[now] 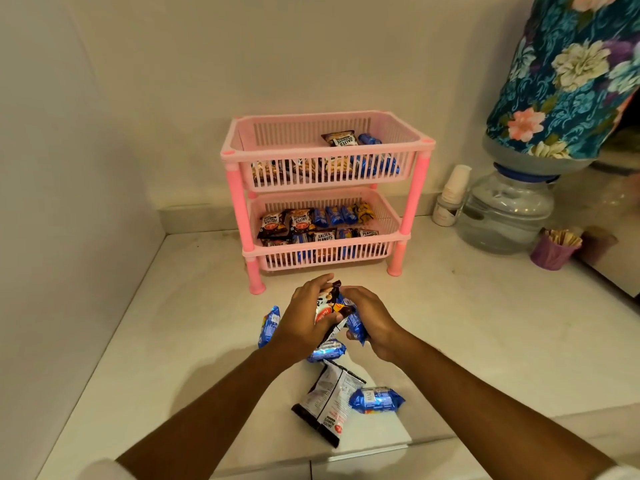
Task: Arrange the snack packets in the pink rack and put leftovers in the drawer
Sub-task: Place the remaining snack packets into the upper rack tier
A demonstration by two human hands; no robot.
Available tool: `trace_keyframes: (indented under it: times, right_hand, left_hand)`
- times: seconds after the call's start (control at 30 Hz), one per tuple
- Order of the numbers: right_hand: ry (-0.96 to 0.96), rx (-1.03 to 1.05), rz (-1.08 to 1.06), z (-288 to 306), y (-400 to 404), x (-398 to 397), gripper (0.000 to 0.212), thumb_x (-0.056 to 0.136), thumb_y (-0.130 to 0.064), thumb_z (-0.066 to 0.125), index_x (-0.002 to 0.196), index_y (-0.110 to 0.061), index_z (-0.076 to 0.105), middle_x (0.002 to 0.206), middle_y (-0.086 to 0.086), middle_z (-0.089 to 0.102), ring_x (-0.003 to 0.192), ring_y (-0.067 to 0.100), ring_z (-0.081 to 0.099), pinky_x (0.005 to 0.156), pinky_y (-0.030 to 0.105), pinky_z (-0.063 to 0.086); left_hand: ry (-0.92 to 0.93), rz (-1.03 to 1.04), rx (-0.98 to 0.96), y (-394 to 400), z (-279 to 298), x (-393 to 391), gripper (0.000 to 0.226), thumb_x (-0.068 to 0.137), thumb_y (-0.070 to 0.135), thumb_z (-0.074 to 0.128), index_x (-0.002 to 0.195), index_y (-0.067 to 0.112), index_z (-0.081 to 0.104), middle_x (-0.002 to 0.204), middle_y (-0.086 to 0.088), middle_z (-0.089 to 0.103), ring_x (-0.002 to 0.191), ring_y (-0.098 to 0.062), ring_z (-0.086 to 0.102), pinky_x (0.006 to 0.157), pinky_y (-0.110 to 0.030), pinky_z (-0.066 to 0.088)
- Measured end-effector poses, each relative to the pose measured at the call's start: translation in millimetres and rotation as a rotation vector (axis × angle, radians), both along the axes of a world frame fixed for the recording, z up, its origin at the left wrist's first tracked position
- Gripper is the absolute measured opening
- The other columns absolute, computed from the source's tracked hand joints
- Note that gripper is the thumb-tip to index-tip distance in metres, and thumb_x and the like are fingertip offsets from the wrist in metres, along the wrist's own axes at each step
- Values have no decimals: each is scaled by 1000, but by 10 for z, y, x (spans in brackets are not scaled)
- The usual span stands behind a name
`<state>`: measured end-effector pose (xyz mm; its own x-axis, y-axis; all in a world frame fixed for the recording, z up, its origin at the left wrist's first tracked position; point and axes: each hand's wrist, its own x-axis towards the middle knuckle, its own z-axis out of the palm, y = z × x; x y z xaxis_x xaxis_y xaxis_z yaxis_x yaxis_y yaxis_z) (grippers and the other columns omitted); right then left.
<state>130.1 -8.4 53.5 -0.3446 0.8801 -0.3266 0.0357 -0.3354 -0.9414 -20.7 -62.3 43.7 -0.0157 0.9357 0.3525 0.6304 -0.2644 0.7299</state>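
pink rack (pixel 412 199) standing far centre, both tiers already holding packets, lower one crowding | left hand (pixel 304 317) gripping a brown-and-white packet (pixel 327 306), right hand (pixel 370 318) pinching a blue packet (pixel 355 320) | loose packets (pixel 329 400) lying near the counter edge (pixel 433 441) risking sliding off if an arm is brushing them

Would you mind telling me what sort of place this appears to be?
Probably a pantry or refreshment corner of a home or office: a water dispenser jar with a stack of paper cups beside it, and a pink rack of snack packets on a pale stone counter.
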Motion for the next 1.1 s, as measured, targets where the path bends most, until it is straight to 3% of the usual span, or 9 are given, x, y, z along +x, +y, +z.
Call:
trace_keyframes:
  times: [0.1,0.23,0.47,0.57,0.67,0.73,0.8,0.97,1.1]
  right_hand:
    - [20,-26,35,22,-1,-52,42,86,-49,72,113,-18,64,87,1,75,69,12,67,55,27,50]
    - [97,-78,15,11,-12,-144,54,71,-28,88,117,-12,64,90,8,77,68,17,70,52,27,51]
    - [300,-127,-92,-50,81,-144,59,69,8,78,122,-12,63,109,20,75,97,39,73,76,43,60]
    - [385,-109,-105,-36,149,-117,61,72,11,74,127,-10,61,114,24,72,104,41,71,87,50,59]
    - [462,-82,-118,1,252,-47,60,75,11,73,130,-9,59,115,24,71,99,40,71,83,47,59]
    - [480,-67,-109,12,331,8,60,76,10,72,130,-10,59,117,24,71,98,39,71,82,46,59]
    - [471,-52,-91,22,411,48,60,76,9,74,130,-10,58,117,22,71,100,39,71,83,47,59]
    - [387,-6,-154,145,622,155,56,75,-9,85,126,-11,59,109,16,76,96,34,75,75,40,61]
    - [391,-66,-187,396,828,295,40,90,-21,72,124,-5,59,100,16,72,84,26,70,72,36,59]
  left_hand:
    - [-7,-20,37,13,40,-33,63,89,17,69,145,15,40,140,2,49,130,-14,44,109,-23,33]
    - [-43,-101,8,38,77,-99,72,85,18,73,147,13,36,144,-1,47,135,-15,42,114,-37,35]
    - [-286,-171,-8,146,66,-85,100,64,37,88,148,22,36,146,-3,42,138,-24,42,111,-53,38]
    - [-329,-58,3,237,29,-50,110,63,46,87,152,22,27,152,-2,32,144,-19,32,114,-42,36]
    - [-827,50,-188,284,106,27,84,71,40,82,140,30,35,143,7,44,124,6,52,86,-17,53]
    - [-1063,-4,-364,360,106,49,66,74,37,79,130,16,50,134,-11,60,116,-22,65,83,-31,58]
    - [-1130,-79,-443,411,140,87,56,80,35,75,127,9,59,122,-20,68,110,-36,67,87,-42,58]
    - [-1207,66,-419,614,321,175,44,83,24,71,122,7,61,110,-17,74,97,-33,73,73,-38,60]
    - [-1225,117,-431,778,478,175,38,86,9,70,122,13,58,109,-14,74,90,-30,74,66,-37,60]
